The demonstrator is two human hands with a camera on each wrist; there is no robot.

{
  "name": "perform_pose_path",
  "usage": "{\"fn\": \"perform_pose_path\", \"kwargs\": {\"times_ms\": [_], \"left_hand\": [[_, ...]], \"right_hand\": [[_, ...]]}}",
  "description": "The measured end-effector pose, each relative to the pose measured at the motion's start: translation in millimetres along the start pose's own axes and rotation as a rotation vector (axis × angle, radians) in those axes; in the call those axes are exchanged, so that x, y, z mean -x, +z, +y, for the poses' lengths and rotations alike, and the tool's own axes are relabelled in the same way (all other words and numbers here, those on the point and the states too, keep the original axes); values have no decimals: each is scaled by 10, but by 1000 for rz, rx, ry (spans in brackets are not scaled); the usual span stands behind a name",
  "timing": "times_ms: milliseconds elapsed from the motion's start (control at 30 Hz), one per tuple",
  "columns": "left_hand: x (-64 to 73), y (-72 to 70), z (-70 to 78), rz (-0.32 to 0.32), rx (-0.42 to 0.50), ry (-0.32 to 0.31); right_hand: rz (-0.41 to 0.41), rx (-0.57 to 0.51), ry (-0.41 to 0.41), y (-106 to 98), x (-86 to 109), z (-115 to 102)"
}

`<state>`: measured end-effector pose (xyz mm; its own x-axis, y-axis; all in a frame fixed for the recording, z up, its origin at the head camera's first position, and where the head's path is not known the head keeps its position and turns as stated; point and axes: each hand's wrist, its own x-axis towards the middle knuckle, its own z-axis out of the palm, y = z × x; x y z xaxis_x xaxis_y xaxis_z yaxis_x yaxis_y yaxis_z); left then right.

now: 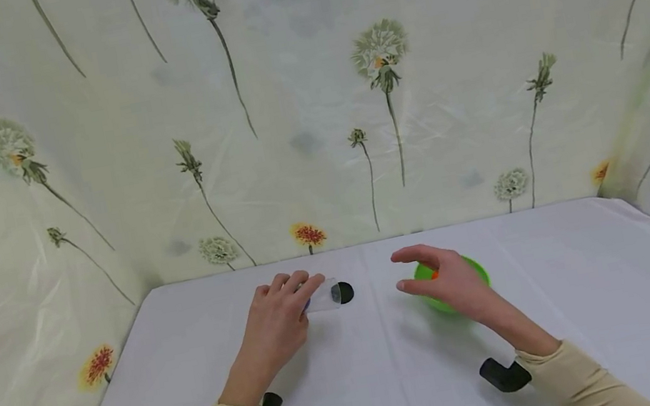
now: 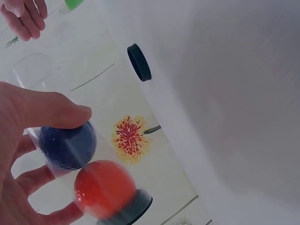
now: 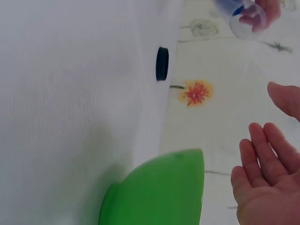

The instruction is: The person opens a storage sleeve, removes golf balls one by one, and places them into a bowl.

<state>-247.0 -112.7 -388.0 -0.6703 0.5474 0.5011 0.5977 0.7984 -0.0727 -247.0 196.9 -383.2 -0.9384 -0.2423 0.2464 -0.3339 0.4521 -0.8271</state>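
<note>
My left hand (image 1: 274, 321) grips a clear plastic tube (image 1: 324, 299) above the white table, its thumb across the tube's side. Inside, in the left wrist view, sit a dark blue ball (image 2: 68, 146) and an orange-red ball (image 2: 105, 190), the latter against a dark end cap (image 2: 131, 211). The tube's other end is uncapped. Over the green bowl (image 1: 479, 270) hovers my right hand (image 1: 451, 282), holding nothing, thumb and fingers spread apart. Something orange (image 1: 434, 275) shows inside the bowl, mostly hidden by that hand. A black round lid (image 1: 346, 292) lies just beyond the tube's open end.
A white cloth covers the table (image 1: 382, 381). Behind it and at the sides hangs a floral curtain (image 1: 292, 92). Dark wrist-worn devices (image 1: 505, 374) hang below both forearms.
</note>
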Motion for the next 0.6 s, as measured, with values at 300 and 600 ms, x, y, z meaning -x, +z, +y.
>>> {"fn": "perform_pose_path", "kwargs": {"times_ms": [300, 600], "left_hand": [[-18, -24, 17, -3, -26, 6], [-32, -37, 41, -12, -44, -4]], "right_hand": [[-18, -51, -25, 178, -19, -107], [-34, -99, 2, 345, -50, -140]]}}
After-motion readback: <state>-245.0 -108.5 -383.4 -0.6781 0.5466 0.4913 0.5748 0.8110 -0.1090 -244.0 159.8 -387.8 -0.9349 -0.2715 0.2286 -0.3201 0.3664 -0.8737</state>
